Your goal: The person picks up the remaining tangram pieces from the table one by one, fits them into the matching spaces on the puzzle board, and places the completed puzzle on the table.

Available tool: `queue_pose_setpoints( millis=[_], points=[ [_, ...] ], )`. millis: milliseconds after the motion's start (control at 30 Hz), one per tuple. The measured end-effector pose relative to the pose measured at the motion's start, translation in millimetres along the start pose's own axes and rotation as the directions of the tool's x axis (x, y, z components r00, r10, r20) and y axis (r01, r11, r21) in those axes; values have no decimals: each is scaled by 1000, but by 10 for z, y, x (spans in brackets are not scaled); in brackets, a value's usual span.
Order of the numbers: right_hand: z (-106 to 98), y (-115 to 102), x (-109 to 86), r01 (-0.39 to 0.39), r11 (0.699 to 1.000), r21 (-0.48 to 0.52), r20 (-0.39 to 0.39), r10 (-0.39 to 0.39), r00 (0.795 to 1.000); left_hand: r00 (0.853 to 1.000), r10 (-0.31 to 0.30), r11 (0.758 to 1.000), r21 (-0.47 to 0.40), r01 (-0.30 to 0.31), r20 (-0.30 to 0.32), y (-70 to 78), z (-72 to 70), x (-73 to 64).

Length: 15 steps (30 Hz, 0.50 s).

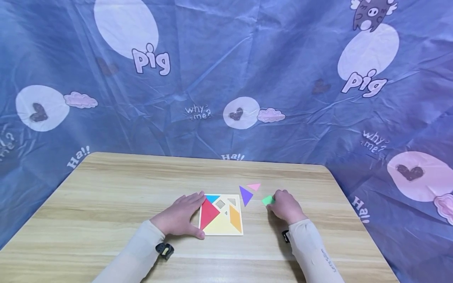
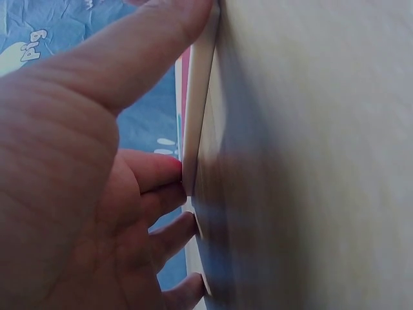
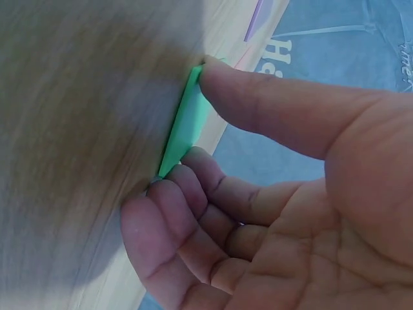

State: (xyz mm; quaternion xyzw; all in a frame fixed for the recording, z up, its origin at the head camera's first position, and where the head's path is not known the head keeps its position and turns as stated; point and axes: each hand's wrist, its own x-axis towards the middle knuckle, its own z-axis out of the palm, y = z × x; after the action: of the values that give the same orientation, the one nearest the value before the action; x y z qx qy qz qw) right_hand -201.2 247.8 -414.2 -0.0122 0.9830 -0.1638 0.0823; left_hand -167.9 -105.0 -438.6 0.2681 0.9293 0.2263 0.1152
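A square tangram board lies flat on the table with red, blue, yellow and orange pieces in it. My left hand spreads along its left side, thumb near the lower corner and forefinger at the upper one. The left wrist view has the thumb and fingertips right at the board's edge. To the right of the board, my right hand pinches a green tangram piece between thumb and fingers. Close over the tabletop, that green piece leans on edge in the right wrist view, its ends partly hidden by fingertips.
Beside the board's upper right lies a purple triangle, with a pink triangle just behind it. Bare recesses show in the board's upper right part. A blue printed cloth hangs behind the wooden table.
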Motion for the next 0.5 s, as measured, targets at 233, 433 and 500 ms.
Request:
queue_pose_setpoints(
  millis=[233,433,500],
  points=[
    [5,3,3,-10,998,65,-14,11,1000,1000,-14,1000,10,14,9,33,21,28],
    [8,-14,13,-8,998,64,-13,9,1000,999,-33,999,5,33,19,53,26,30],
    [12,-15,12,-14,998,59,-12,14,1000,999,-34,999,5,34,24,58,24,25]
  ],
)
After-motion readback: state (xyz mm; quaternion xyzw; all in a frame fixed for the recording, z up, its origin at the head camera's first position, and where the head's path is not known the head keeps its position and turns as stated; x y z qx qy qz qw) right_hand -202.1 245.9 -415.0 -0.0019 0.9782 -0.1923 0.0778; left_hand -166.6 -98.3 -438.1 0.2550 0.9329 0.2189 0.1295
